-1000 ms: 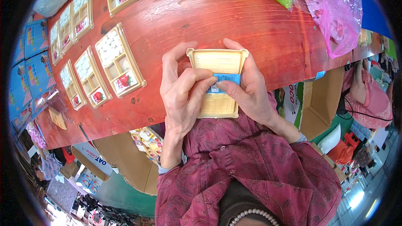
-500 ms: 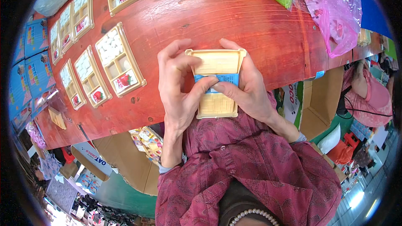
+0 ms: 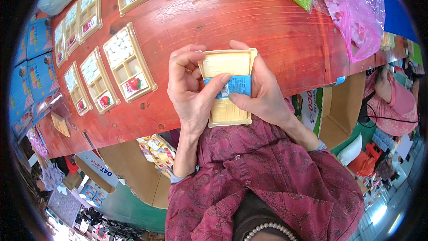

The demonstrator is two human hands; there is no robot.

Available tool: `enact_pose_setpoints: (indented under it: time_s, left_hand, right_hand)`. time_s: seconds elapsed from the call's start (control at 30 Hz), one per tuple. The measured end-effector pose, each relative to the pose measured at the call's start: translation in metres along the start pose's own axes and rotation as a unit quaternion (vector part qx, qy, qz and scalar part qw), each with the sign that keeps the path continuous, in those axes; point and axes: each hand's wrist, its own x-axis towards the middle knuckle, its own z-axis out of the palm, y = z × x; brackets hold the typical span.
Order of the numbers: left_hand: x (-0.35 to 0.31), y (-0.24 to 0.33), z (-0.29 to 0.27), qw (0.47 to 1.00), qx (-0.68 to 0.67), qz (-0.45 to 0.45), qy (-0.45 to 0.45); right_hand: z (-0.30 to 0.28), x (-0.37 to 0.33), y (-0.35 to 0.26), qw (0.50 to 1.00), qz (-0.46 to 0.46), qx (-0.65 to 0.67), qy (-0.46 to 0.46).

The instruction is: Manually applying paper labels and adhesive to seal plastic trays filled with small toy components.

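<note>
A person in a maroon top (image 3: 263, 160) grips a cream tray (image 3: 230, 112) between two hands near the edge of a red table (image 3: 200, 22). The left hand (image 3: 183, 90) and the right hand (image 3: 266, 94) clasp its sides, both thumbs pressing a blue printed band (image 3: 241, 85) across its middle; I cannot tell how the hidden fingers sit. To the person's left lie trays (image 3: 131, 68) bearing white pieces (image 3: 119, 46) and strawberry-pictured packets (image 3: 133, 84), near blue boxes (image 3: 41, 75).

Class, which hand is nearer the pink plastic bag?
Right. In the picture, the right hand is below and left of the pink plastic bag; the left hand is farther left.
</note>
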Motion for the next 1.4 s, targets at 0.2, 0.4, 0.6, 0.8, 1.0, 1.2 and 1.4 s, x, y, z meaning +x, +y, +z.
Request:
enact_pose_setpoints:
  time_s: [0.2, 0.4, 0.6, 0.8, 1.0, 1.2, 1.4]
  left_hand:
    - [-0.002, 0.000, -0.003, 0.999, 0.009, -0.010, 0.043]
    - [-0.002, 0.006, -0.007, 0.998, -0.031, -0.036, 0.049]
    - [-0.004, 0.012, -0.005, 0.999, -0.007, -0.043, 0.032]
    - [-0.007, 0.024, -0.017, 0.979, 0.202, 0.038, 0.007]
    - [-0.017, 0.044, -0.021, 0.885, 0.408, 0.176, -0.137]
    - [-0.012, 0.043, -0.022, 0.933, 0.313, 0.156, -0.089]
    - [-0.043, 0.060, -0.047, 0.974, 0.018, -0.069, 0.215]
  right_hand:
    - [0.001, 0.000, 0.001, 0.999, 0.013, 0.036, -0.013]
    - [0.004, 0.000, -0.004, 0.996, 0.042, 0.081, -0.022]
    - [0.005, -0.002, 0.003, 0.998, 0.038, 0.041, -0.001]
    - [-0.003, 0.000, -0.008, 0.992, 0.063, 0.107, 0.026]
    - [0.001, 0.001, -0.028, 0.978, 0.142, 0.153, -0.012]
    - [-0.007, 0.001, -0.039, 0.977, 0.174, 0.121, 0.016]
    - [-0.035, -0.023, -0.042, 0.985, -0.012, -0.145, 0.097]
